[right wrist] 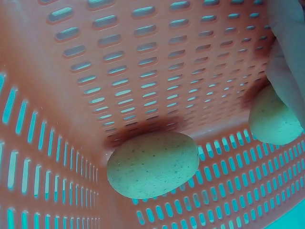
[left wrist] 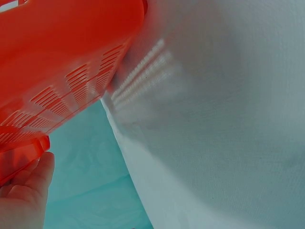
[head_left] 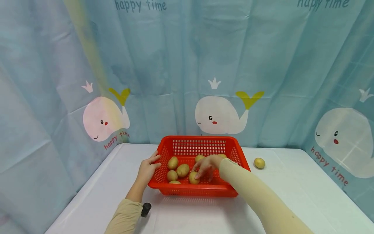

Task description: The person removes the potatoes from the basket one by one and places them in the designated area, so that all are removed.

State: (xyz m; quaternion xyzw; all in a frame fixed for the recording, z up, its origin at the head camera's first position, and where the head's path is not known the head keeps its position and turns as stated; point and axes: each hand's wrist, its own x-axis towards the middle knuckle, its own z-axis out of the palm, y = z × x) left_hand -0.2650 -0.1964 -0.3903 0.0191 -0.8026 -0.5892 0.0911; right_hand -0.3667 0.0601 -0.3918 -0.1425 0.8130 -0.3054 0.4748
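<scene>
Head view, lower middle of the frame: my right hand pinches a potato inside the red basket, thumb against its side, probably since that is the easiest hold when reaching in from above. My left hand, left of centre, lays fairly straight fingers on the basket's rim, likely to keep it from sliding.

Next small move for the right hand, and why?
Probably the right hand should curl snugly round the rounded yellow potato it touches before lifting: a firm grip isn't evident, and the left hand touches the red perforated plastic basket.
</scene>
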